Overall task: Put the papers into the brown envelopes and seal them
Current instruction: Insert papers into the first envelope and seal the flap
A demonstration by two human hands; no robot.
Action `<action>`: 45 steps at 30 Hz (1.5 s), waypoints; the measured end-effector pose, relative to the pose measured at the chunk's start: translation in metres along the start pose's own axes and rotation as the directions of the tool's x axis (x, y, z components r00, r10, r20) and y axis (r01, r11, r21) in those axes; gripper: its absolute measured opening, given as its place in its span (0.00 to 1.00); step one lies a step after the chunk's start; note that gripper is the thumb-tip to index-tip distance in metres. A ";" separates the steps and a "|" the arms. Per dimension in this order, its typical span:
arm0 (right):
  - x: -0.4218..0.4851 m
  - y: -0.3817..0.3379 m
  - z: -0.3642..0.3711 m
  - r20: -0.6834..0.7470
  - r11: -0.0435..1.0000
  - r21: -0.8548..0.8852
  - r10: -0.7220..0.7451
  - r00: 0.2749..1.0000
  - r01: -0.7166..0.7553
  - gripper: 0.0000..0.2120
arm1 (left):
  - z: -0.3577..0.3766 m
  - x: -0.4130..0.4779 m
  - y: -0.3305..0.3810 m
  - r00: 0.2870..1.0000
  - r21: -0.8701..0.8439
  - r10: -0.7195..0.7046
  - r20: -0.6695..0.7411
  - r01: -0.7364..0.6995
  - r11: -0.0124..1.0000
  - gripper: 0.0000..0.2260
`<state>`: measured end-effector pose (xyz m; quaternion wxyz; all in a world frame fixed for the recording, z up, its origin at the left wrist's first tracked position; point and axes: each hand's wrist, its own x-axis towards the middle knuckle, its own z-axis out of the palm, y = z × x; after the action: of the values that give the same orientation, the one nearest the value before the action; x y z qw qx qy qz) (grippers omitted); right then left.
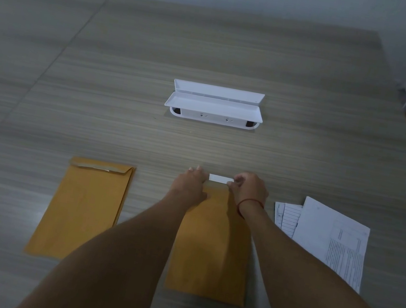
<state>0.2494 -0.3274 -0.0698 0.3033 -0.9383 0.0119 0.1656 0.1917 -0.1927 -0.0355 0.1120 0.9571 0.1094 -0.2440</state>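
Middle brown envelope [209, 250] lies flat on the wood table [304, 158], both hands at its top edge. Left hand [191, 182] presses down on the top-left corner, fingers fairly straight. Right hand [250, 189] pinches the right end of a white strip [221, 179] at the envelope mouth. Second brown envelope [83, 209] lies to the left, flap folded. Papers [330, 241] lie fanned to the right. Open white case [214, 105] sits farther back.
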 end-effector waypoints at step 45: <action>-0.022 -0.018 0.005 -0.114 0.930 0.092 0.364 0.924 -0.355 0.08 | -0.005 -0.007 0.004 1.000 -0.010 -0.015 0.014 0.016 1.000 0.26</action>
<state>0.2294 -0.3118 -0.0570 0.2987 -0.9178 0.2092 0.1570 0.1889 -0.1959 -0.0275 0.1157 0.9538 0.1172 -0.2511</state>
